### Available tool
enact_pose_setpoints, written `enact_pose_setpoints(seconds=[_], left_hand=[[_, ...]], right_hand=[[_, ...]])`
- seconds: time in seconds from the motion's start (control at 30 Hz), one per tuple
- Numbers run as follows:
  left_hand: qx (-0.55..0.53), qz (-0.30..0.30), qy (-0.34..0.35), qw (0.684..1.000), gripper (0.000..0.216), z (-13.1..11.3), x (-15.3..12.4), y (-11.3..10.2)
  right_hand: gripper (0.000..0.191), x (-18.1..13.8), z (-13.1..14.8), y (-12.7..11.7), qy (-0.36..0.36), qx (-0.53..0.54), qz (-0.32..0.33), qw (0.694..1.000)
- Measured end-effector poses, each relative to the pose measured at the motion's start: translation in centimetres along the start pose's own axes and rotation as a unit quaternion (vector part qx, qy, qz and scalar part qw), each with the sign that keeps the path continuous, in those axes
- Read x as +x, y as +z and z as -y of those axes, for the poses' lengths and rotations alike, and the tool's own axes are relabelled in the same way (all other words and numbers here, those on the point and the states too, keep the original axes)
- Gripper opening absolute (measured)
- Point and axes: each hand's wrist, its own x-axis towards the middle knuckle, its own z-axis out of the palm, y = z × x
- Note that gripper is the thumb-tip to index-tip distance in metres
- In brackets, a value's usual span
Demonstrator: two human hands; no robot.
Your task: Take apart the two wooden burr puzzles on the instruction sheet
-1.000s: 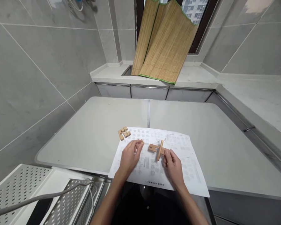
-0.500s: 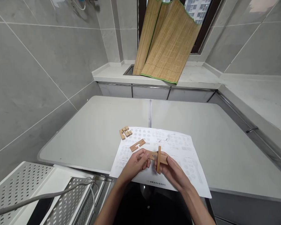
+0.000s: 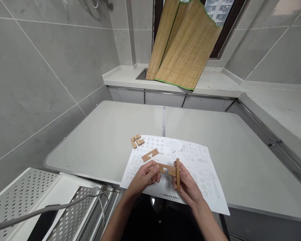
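Head view: looking down at pale grey tabletop [image 3: 102, 134], hands low centre.
Far left: white perforated metal rack [image 3: 27, 197] w/ grey cable [image 3: 52, 207] across it.
Loose pcs: small cluster of notched light-brown wooden blocks [image 3: 137, 140] at sheet's top-left corner; single notched flat wooden strip [image 3: 149, 155] lying on sheet, just above L hand.
Sheet: white printed paper diagram sheet [image 3: 198, 167] flat on table, under both hands.
L hand [image 3: 144, 177]: fingers curled, pinching left end of crossed wooden puzzle assembly [image 3: 172, 170].
Assembly: flat bar horiz., 2nd bar upright across its right end; held just above sheet, betw. both hands.
R hand [image 3: 188, 185]: fingers closed round upright bar, thumb on front.
Back: rolled bamboo mat [image 3: 183, 43] leaning at window, resting on ledge.
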Motion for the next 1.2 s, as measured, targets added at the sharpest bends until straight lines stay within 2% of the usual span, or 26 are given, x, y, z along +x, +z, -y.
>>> enact_pose_setpoints(seconds=[0.2,0.37,0.5,0.57,0.67,0.73,0.83,0.93,1.07,1.2], left_hand=[[-0.027,-0.004,0.003,1.000,0.046,0.1,-0.3,-0.2],[-0.021,-0.005,0.021,1.000,0.041,0.0,-0.9,0.0],[-0.018,-0.012,0.032,0.999,0.042,0.2,-1.4,0.9],[-0.028,-0.049,0.026,0.998,0.044,0.5,-1.6,0.8],[-0.033,-0.157,0.029,0.987,0.049,0.8,-1.8,-0.6],[0.001,-0.210,0.034,0.977,0.050,0.9,-1.8,-1.6],[0.091,-0.224,0.019,0.970,0.046,0.8,-1.6,-2.0],[0.192,-0.253,0.003,0.948,0.039,1.0,-1.1,-1.0],[0.341,-0.280,-0.026,0.897,0.033,1.6,-0.3,0.2],[0.475,-0.283,-0.065,0.831,0.039,1.8,0.2,0.2]], right_hand=[[0.052,0.0,0.0,0.3,-0.003,0.037,-0.006,0.999],[0.052,-0.8,0.0,0.4,-0.025,-0.026,0.021,0.999],[0.054,-1.4,0.3,0.9,-0.073,-0.010,-0.022,0.997],[0.050,-1.5,1.0,0.8,-0.125,0.038,-0.053,0.990],[0.043,-1.6,2.6,-0.1,-0.185,0.079,-0.084,0.976],[0.045,-1.7,3.6,-0.7,-0.155,0.031,-0.102,0.982],[0.051,-1.6,3.9,-0.7,-0.056,-0.113,-0.105,0.986],[0.065,-1.2,3.0,0.2,-0.010,-0.192,-0.086,0.978],[0.084,-0.7,1.3,1.3,-0.012,-0.199,-0.062,0.978],[0.078,-0.3,0.3,1.7,-0.016,-0.195,-0.042,0.980]])
